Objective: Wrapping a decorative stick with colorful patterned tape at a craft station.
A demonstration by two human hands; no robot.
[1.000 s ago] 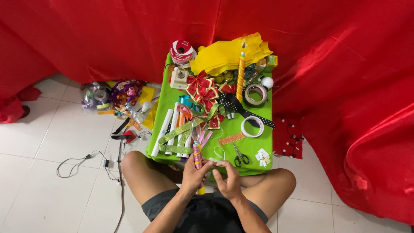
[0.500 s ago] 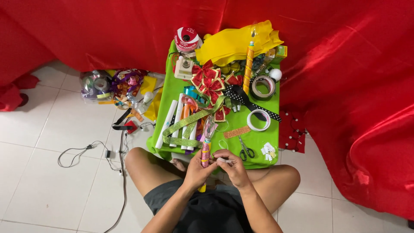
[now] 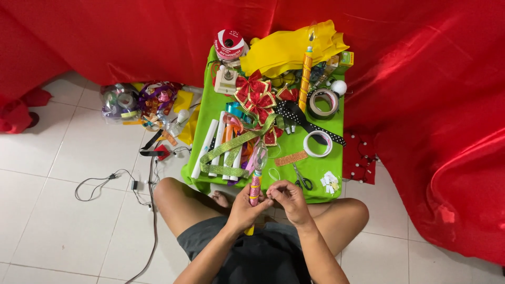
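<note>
Both hands have drawn closer to the body since a second ago, and the table sits further up the view.

Left hand [image 3: 243, 206] is wrapped around a slim pink glittery stick [image 3: 255, 185], holding it firmly over the lap at the near edge of the green table [image 3: 321, 176]; right hand [image 3: 286, 199] pinches narrowly at something small just beside the grip, too tiny to make out. To my eye the work goes best with the holding hand steady and the pinching fingers kept close to the shaft. Its long axis runs nearly upright in view, its clear tip pointing away from the body, a yellow end poking out below the fist. Scissors [image 3: 301, 180] lie just beyond the right hand's knuckles, a tape roll [image 3: 318, 143] further on.
</note>
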